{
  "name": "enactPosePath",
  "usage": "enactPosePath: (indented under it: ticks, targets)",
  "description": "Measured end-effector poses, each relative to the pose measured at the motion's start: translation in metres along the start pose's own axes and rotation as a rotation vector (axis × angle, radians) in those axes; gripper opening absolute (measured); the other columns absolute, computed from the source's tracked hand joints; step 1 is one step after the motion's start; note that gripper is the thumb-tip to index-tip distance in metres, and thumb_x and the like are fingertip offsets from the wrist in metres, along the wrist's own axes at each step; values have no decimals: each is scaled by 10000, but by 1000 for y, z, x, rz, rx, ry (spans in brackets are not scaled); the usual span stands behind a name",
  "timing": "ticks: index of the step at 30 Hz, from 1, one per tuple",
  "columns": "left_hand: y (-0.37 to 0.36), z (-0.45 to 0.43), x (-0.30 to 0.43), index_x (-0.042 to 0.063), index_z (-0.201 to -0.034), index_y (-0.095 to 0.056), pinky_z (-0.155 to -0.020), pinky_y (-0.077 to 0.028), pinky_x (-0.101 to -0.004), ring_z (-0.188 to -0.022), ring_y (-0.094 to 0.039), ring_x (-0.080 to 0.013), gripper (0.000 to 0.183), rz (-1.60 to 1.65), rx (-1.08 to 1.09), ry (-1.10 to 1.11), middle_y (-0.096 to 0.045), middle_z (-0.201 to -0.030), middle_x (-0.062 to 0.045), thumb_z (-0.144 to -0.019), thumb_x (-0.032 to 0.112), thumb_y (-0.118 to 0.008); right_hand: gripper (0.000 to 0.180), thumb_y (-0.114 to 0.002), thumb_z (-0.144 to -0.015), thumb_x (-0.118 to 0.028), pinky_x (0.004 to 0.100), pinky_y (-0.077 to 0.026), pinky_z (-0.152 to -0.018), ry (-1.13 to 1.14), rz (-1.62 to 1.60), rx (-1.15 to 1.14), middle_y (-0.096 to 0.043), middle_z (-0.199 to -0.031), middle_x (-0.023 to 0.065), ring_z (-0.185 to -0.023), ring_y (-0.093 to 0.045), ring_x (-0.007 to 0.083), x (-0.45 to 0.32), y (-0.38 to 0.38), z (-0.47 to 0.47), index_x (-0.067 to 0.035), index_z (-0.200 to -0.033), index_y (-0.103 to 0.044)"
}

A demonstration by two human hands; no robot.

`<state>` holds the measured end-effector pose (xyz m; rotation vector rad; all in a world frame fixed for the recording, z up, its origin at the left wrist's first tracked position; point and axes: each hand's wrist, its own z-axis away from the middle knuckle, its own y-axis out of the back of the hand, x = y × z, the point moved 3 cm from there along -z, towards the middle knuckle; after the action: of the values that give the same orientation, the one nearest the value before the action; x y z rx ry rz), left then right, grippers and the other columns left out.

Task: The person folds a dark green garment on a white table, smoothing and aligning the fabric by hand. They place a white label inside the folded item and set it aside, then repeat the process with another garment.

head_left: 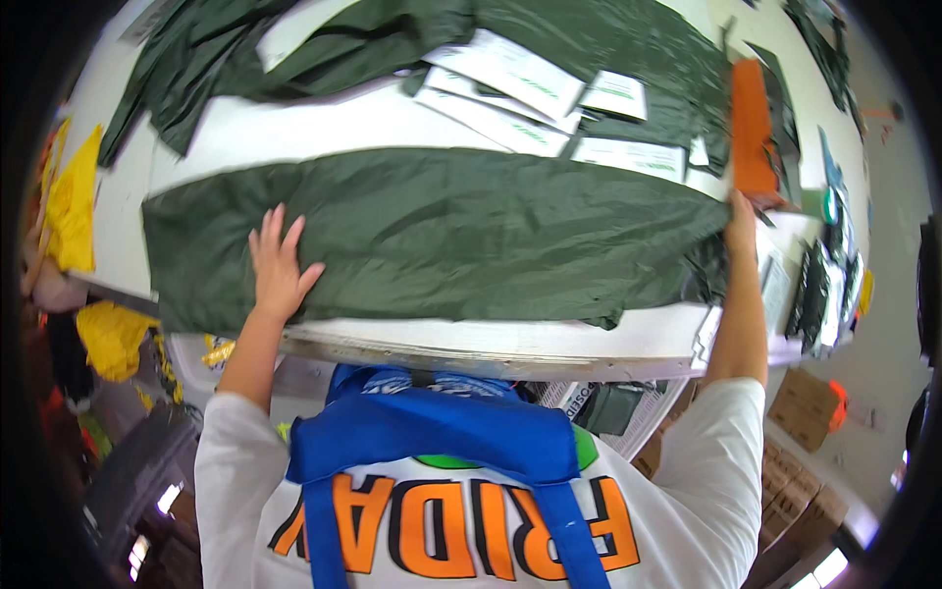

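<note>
A long, folded dark green waterproof garment (471,235) lies across the white table in front of me. My left hand (278,269) rests flat on its left part, fingers spread. At the garment's right end, my right hand (740,217) touches the edge, seen side-on. Its fingertips are hidden, so I cannot tell whether they grip the fabric. Just beyond that hand is an orange object (752,129), perhaps a folded pouch. Several white printed sheets or packets (515,81) lie behind the garment, partly on more dark green fabric (611,44).
The white table (471,335) has a worn front edge. Several plastic-wrapped packages (820,294) lie at its right end. Yellow fabric (77,199) hangs at the left, near another person's arm (37,272). Below the table is a bin with packets (618,408); cardboard boxes (802,493) stand lower right.
</note>
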<state>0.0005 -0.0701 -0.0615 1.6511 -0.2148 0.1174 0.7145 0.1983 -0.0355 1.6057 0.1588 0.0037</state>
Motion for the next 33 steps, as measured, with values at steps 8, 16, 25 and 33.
enactPosePath:
  ticks: [8, 16, 25, 33]
  targets:
    - [39, -22, -9, 246, -1374, -409, -1089, -228, -521, -1305, -299, -365, 667, -28, 237, 326, -299, -1435, -146, -788, 362, -706, 682, -607, -735, 10, 398, -268, -1093, 37, -254, 131, -399, -1368, 219, -1259, -389, 358, -100, 41, 79, 24, -1367, -351]
    - [19, 51, -79, 45, -1144, -515, -754, -488, -311, -808, -574, -167, 400, 1563, 366, 1360, -567, -985, -85, -828, 198, -707, 455, -596, -908, -230, 315, -491, -729, -798, -1226, -227, -543, -1177, 72, -922, -564, 193, -198, -29, 174, -43, -1281, -415]
    - [10, 88, -61, 66, -1004, -519, -763, -514, -340, -817, -556, -157, 171, 1612, 399, 1254, -551, -927, -46, -858, 62, -608, 504, -525, -935, -125, 384, -410, -968, -718, -1070, -32, -451, -1346, 137, -1148, -490, 260, -194, -49, 133, -21, -1378, -311]
    - [78, 27, -9, 40, -1157, -494, -965, -363, -444, -1129, -466, -337, 461, 200, 526, 269, -464, -1256, -163, -771, 185, -701, 583, -667, -868, -283, 349, -427, -904, -709, -1061, 151, -538, -1200, 140, -1044, -523, 245, -164, -57, 120, 54, -1259, -397]
